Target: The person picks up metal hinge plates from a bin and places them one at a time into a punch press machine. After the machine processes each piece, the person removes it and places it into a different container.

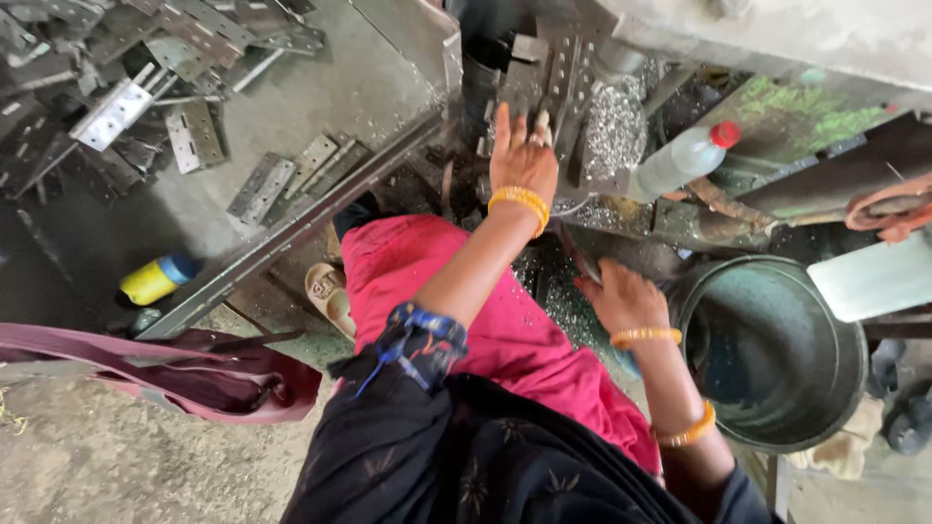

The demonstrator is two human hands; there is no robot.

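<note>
My left hand reaches forward with fingers spread and rests on a flat metal hinge plate lying on the machine bed. My right hand sits lower, near my knee, beside the rim of a dark round metal tub; its fingers curl around something dark that I cannot make out. A heap of shiny metal shavings lies just right of my left hand. My legs are covered by pink cloth.
A sloped metal tray on the left carries several loose hinge plates. A plastic bottle with a red cap lies on the right. A yellow bottle and a maroon bag sit on the floor at left.
</note>
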